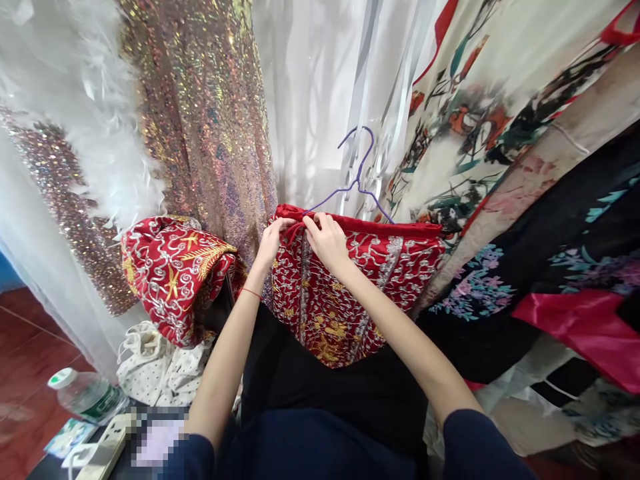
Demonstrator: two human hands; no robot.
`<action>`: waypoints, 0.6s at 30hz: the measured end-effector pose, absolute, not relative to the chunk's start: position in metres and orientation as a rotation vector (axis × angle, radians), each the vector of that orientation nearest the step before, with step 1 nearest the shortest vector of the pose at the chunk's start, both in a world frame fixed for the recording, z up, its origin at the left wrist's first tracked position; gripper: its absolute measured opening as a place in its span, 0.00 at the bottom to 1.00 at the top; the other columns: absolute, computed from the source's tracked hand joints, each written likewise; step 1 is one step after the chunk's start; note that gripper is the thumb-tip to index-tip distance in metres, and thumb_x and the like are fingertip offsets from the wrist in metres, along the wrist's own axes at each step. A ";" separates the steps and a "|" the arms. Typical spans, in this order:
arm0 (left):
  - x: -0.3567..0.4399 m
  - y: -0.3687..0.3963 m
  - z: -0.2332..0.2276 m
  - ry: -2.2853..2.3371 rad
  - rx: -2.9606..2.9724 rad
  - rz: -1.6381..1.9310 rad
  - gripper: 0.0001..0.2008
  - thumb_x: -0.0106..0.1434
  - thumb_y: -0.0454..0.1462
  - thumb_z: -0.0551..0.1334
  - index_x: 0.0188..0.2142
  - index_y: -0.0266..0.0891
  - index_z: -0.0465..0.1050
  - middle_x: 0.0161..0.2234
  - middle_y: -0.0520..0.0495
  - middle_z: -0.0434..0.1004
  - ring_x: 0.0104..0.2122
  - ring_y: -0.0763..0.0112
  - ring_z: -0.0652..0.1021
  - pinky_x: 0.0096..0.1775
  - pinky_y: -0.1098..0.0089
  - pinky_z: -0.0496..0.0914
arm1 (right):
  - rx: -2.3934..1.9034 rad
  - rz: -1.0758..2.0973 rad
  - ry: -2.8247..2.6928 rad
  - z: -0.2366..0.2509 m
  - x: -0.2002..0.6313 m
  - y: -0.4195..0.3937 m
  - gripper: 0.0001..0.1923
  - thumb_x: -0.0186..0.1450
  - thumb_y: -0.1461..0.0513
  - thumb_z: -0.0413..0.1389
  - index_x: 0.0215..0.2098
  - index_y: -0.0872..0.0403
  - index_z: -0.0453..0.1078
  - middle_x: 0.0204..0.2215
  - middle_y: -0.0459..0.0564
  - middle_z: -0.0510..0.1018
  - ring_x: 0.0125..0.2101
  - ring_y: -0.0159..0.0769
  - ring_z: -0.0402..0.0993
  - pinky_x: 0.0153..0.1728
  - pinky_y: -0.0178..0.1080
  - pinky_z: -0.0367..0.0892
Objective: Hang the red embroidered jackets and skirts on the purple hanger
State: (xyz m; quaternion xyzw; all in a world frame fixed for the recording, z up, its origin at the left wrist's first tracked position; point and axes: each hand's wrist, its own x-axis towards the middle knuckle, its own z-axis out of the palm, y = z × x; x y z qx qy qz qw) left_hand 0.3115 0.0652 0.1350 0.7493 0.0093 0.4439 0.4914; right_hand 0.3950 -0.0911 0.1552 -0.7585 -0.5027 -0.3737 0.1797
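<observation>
Your left hand (271,241) and right hand (326,239) both pinch the top edge of the red embroidered garment (350,287), just below the purple hanger (356,175); water bottle (87,395) far lower-left of garment.

A rose-gold sequinned fabric (200,120) hangs at upper left, a white feather trim (100,113) draped across it. Behind it falls a sheer white curtain (310,93). To the right hang a cream robe printed with red and teal figures (480,100) and a black garment with pastel flowers (550,267) — a bright pink satin piece (590,327) lies over its lower part. Low on the left, a clear plastic water bottle with a white cap (87,395) lies on its side near a white power strip (107,443) — beside them, a white polka-dot cloth (160,367).
</observation>
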 end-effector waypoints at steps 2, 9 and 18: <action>0.315 0.065 0.134 0.020 1.767 1.022 0.16 0.66 0.48 0.60 0.39 0.39 0.80 0.43 0.44 0.83 0.47 0.63 0.79 0.55 0.61 0.70 | -2.144 -1.084 -1.480 0.156 0.401 -0.087 0.20 0.74 0.64 0.42 0.58 0.54 0.70 0.47 0.60 0.76 0.46 0.45 0.70 0.43 0.43 0.68; 0.314 0.069 0.127 0.099 1.916 1.033 0.17 0.62 0.49 0.63 0.35 0.37 0.80 0.37 0.45 0.84 0.39 0.63 0.80 0.48 0.63 0.73 | -2.125 -1.168 -1.675 0.161 0.415 -0.078 0.19 0.75 0.65 0.42 0.52 0.60 0.73 0.43 0.61 0.77 0.44 0.43 0.70 0.35 0.38 0.64; 0.292 0.072 0.121 0.278 2.133 1.145 0.11 0.67 0.42 0.58 0.38 0.39 0.77 0.41 0.44 0.83 0.41 0.64 0.80 0.47 0.64 0.71 | -2.063 -1.161 -1.547 0.156 0.411 -0.082 0.16 0.73 0.65 0.45 0.53 0.59 0.70 0.45 0.60 0.77 0.45 0.44 0.70 0.40 0.41 0.66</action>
